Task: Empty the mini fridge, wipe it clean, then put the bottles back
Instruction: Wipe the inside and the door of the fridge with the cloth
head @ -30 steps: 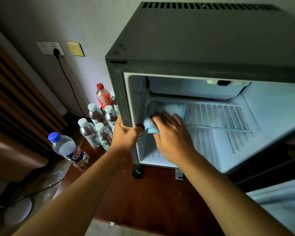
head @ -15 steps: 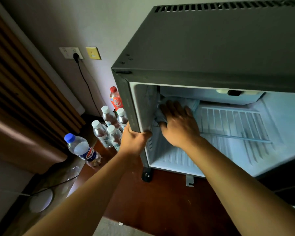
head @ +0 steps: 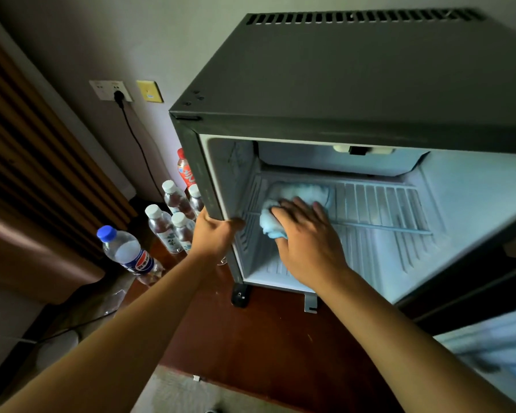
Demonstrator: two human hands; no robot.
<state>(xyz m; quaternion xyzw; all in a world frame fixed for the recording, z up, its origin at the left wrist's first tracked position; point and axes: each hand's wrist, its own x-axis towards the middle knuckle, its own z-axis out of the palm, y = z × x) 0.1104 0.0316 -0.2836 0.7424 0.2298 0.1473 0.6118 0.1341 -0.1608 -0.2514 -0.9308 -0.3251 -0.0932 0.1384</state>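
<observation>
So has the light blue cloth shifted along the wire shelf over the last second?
Yes. The light blue cloth, under the right hand, sits back at the white wire shelf's left front, after rising against the left wall.

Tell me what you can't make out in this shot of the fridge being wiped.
Head view only:
- Red-capped bottle: mostly hidden behind the fridge corner.
- Cloth: part covered by the right hand.
- Fridge door: cut off by the frame edge, blurred.
- Small bottle labels: too small to read.
</observation>
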